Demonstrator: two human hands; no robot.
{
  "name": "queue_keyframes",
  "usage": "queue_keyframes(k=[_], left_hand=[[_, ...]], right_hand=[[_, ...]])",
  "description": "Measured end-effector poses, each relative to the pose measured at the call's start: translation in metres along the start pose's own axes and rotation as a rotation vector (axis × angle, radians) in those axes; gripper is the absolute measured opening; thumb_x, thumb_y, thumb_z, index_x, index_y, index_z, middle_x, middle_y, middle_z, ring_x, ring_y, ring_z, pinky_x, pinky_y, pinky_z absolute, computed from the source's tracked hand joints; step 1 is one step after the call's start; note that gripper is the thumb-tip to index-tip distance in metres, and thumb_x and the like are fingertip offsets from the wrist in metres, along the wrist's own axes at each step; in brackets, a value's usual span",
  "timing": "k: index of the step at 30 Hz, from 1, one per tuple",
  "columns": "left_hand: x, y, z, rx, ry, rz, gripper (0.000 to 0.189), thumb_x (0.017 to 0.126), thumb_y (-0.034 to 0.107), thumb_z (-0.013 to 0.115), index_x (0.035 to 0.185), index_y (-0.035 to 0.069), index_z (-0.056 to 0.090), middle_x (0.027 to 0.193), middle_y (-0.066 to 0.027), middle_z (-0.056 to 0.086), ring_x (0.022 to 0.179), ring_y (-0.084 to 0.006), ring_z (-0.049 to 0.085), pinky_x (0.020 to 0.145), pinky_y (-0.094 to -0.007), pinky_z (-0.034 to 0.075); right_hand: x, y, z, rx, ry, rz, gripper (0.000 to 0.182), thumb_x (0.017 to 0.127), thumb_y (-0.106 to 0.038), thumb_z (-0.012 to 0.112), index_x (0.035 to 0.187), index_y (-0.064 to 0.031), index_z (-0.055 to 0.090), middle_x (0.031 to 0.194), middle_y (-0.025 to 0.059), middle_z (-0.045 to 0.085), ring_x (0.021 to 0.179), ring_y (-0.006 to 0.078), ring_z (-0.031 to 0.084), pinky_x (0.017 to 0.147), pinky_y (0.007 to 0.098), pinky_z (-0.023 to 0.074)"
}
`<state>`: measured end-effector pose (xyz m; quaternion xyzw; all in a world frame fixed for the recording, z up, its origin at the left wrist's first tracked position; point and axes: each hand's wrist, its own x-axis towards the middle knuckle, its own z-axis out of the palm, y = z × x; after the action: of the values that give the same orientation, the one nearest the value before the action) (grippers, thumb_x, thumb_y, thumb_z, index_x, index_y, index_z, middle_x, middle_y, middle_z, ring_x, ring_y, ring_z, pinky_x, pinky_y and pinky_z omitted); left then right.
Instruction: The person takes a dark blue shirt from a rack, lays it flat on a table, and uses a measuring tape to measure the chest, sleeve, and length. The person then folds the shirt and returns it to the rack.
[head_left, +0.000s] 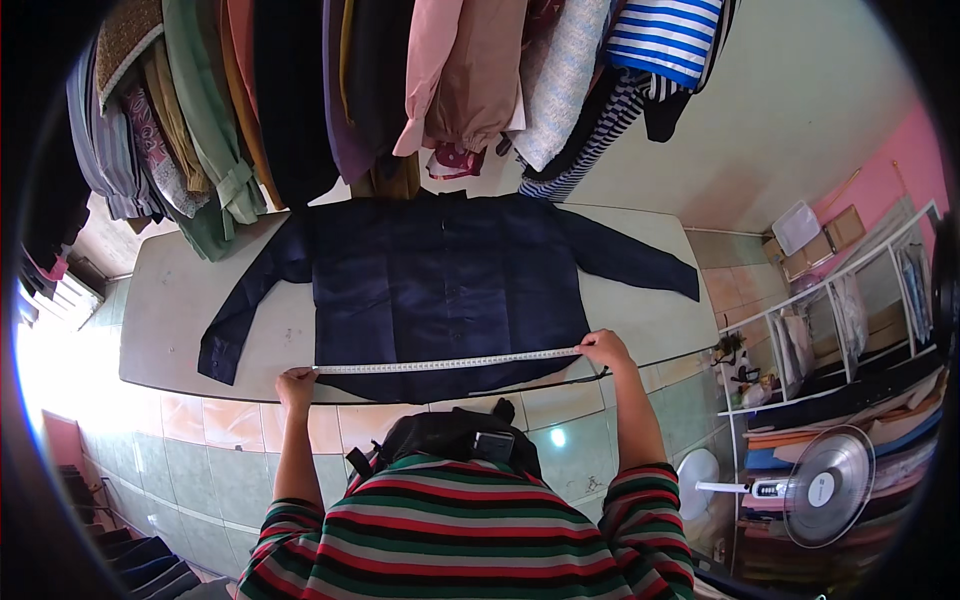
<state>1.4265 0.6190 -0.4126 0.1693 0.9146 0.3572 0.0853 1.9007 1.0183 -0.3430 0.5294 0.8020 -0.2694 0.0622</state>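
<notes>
A dark navy long-sleeved shirt (450, 277) lies spread out on a pale table (172, 300), its collar towards the wall and both sleeves reaching out sideways. Across its lower part runs a white measuring tape (450, 364), stretched nearly straight from one side edge to the other. My left hand (297, 388) pinches one end of the tape at the shirt's left side edge. At the opposite edge, my right hand (604, 349) grips the tape between thumb and fingers. Below the tape, the curved hem reaches the table's near edge.
Hanging garments (465, 82) crowd the far side and overhang the table. A white-framed rack (825, 300) with folded fabrics (840, 420) stands at right, beside a standing fan (825, 487). Dark folded cloths (142, 562) lie low at left. The floor (195, 480) is tiled.
</notes>
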Motion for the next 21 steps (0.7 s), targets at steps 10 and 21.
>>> queue_keyframes(k=[10, 21], left_hand=[[-0.002, 0.002, -0.001, 0.057, 0.000, -0.039, 0.022, 0.066, 0.018, 0.077, 0.081, 0.003, 0.073, 0.075, -0.0135, 0.069, 0.070, -0.0250, 0.067, 0.069, -0.0328, 0.051], [-0.001, -0.002, 0.001, 0.017, 0.011, -0.026, 0.022, 0.066, 0.019, 0.078, 0.079, 0.002, 0.072, 0.072, -0.0119, 0.069, 0.067, -0.0214, 0.067, 0.067, -0.0310, 0.051]], right_hand=[[0.012, 0.026, -0.013, -0.213, 0.119, 0.105, 0.022, 0.071, -0.033, 0.072, 0.080, -0.0132, 0.072, 0.081, 0.0058, 0.068, 0.078, 0.0235, 0.065, 0.071, 0.0352, 0.0509], [0.016, 0.039, -0.004, -0.179, 0.155, 0.094, 0.021, 0.072, -0.033, 0.073, 0.080, -0.0129, 0.072, 0.091, 0.0047, 0.067, 0.086, 0.0254, 0.064, 0.076, 0.0375, 0.0512]])
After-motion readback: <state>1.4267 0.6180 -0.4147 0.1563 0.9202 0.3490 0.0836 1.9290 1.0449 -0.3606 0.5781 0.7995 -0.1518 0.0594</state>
